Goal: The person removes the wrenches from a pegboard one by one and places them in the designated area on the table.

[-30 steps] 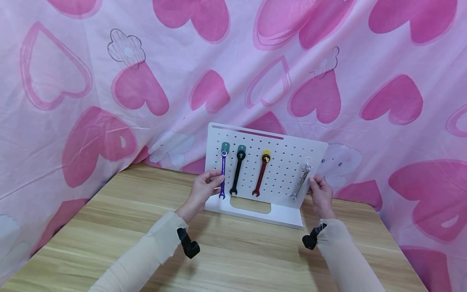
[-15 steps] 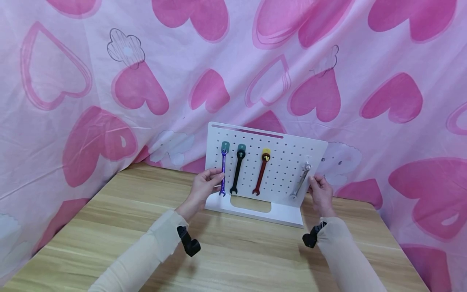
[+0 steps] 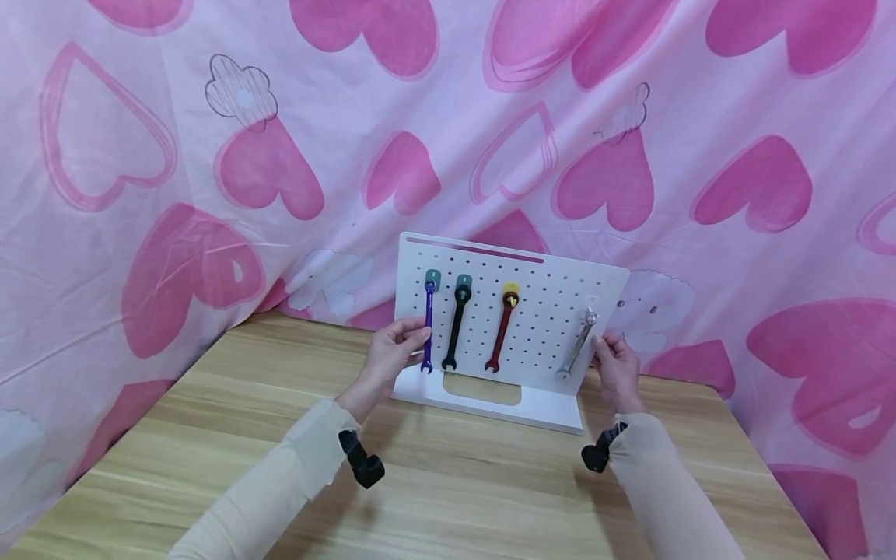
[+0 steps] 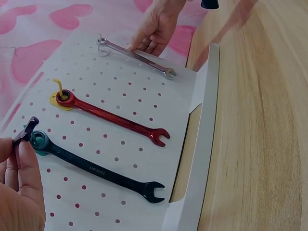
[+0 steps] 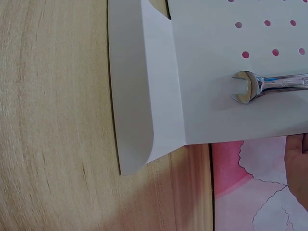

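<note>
My left hand [image 3: 392, 358] pinches a purple combination wrench [image 3: 428, 334] by its shank, open end down. The wrench's ring end overlaps a green hook [image 3: 433, 276] in the head view. In the left wrist view the purple wrench [image 4: 28, 129] shows nearly end-on, standing out from the board beside my fingers. My right hand [image 3: 617, 372] grips the right edge of the white pegboard [image 3: 546, 327], next to a silver wrench [image 3: 578, 348]. A black wrench [image 3: 458, 327] and a red wrench [image 3: 501, 333] hang from their hooks between the hands.
The pegboard's foot [image 3: 546, 411] rests on a wooden table [image 3: 476, 482]. A pink heart-patterned cloth [image 3: 336, 179] hangs close behind the board. A black wrist camera [image 3: 364, 460] juts below the left wrist, another wrist camera [image 3: 596, 456] below the right.
My left hand has raised the purple wrench slightly, bringing its ring end up over the green hook's lower part. My right hand keeps its grip on the board's edge.
</note>
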